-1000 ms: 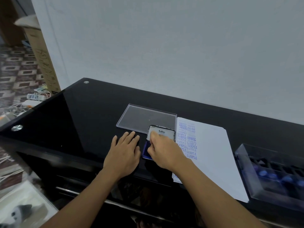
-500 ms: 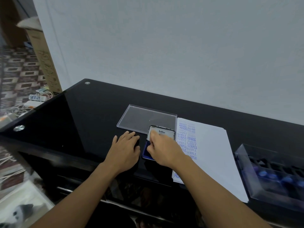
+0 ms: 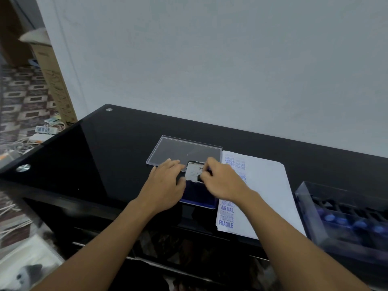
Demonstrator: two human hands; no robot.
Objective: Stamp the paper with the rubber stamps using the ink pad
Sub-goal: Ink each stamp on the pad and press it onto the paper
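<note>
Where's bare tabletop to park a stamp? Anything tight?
Widest bare patch: black glass tabletop left of the clear plastic lid and left hand. Also the strip behind the lid, by the wall. Crowded: open blue ink pad, right hand pinching a small black stamp, white stamped paper, clear stamp box.

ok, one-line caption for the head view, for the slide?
Right hand pinches a rubber stamp over the open ink pad; left hand rests flat beside it, stamped paper alongside.

Shot under soft, even light against a plain pale-grey wall [image 3: 210, 59]. Fronted by a glossy black glass counter [image 3: 94, 154] fixed with round metal studs [image 3: 23, 168]. Flanked at left by patterned brown-and-cream floor [image 3: 21, 97], a tall cardboard box [image 3: 56, 87], white power strips [image 3: 45, 129] and tangled cables [image 3: 12, 143].
</note>
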